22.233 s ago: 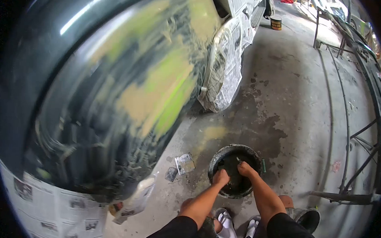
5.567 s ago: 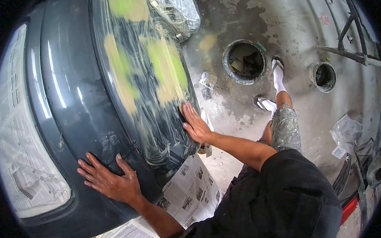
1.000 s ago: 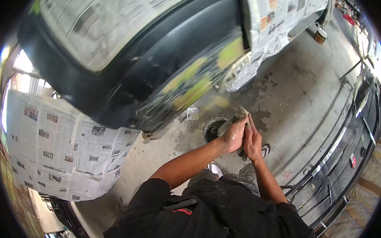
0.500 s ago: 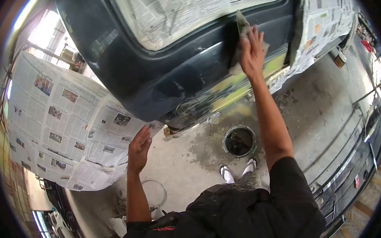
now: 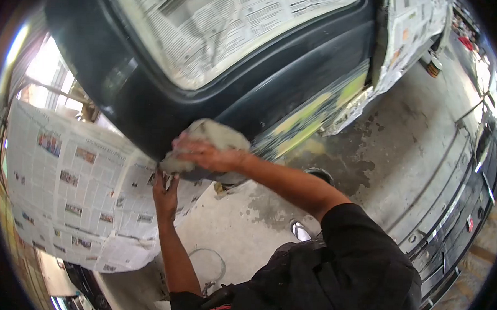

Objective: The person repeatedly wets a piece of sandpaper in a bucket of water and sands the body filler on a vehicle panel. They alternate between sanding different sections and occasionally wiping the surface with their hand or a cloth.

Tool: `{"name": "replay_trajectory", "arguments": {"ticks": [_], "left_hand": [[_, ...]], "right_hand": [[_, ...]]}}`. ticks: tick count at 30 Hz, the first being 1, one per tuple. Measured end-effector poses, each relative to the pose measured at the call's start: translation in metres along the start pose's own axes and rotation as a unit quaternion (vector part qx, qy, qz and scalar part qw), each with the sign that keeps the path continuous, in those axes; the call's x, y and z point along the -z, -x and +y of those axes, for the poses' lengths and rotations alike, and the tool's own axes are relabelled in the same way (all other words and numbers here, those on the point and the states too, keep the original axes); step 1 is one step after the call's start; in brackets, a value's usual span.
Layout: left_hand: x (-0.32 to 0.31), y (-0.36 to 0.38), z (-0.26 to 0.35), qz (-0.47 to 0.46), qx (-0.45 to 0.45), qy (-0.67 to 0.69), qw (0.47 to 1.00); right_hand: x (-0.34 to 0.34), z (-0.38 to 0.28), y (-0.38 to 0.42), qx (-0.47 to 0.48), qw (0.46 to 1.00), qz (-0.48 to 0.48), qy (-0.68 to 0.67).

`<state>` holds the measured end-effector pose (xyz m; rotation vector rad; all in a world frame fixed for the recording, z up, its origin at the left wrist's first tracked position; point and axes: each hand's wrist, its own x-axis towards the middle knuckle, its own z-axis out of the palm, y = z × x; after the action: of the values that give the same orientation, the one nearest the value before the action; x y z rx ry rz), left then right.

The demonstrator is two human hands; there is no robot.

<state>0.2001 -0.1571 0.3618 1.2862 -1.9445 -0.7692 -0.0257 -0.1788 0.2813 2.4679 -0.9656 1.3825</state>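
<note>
My right hand presses a greyish, crumpled cloth against the lower left corner of a dark car door panel. The cloth bunches out above and beside the fingers, partly blurred. Just below that corner is my left hand, its thumb and fingers apart at the panel's edge; its fingertips are partly hidden. Behind it hangs newspaper sheeting. Yellowish-green patches run along the panel's lower edge, and taped newspaper covers its window.
A bucket stands on the wet-stained concrete floor, half hidden behind my right forearm. A hose lies coiled near my left arm. More newspaper covers the car at right, with a can beyond. Dark car parts lie at right.
My right hand has swept the cloth from the panel's upper right to its lower left corner. My left hand has shifted slightly left, and the view has moved.
</note>
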Motion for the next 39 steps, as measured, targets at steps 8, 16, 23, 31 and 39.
{"name": "replay_trajectory", "arguments": {"ticks": [8, 16, 23, 31, 39], "left_hand": [[-0.009, -0.012, -0.010, 0.067, -0.080, -0.179, 0.978], [-0.006, -0.010, -0.006, 0.078, -0.022, -0.081, 0.993], [0.015, -0.017, -0.027, 0.021, -0.029, -0.115, 0.993], [0.059, -0.023, -0.046, -0.129, -0.074, -0.019, 0.989], [0.030, -0.015, -0.002, -0.113, -0.001, -0.046, 0.993]], "right_hand": [[0.302, 0.253, 0.182, -0.264, 0.835, 0.334, 0.349], [0.235, 0.243, 0.190, -0.240, 0.811, 0.316, 0.430], [-0.064, -0.038, 0.011, -0.349, 0.896, 0.202, 0.185], [-0.144, -0.073, 0.037, -0.201, 0.935, 0.152, 0.250], [0.073, 0.116, 0.150, -0.417, 0.740, 0.502, 0.160]]}}
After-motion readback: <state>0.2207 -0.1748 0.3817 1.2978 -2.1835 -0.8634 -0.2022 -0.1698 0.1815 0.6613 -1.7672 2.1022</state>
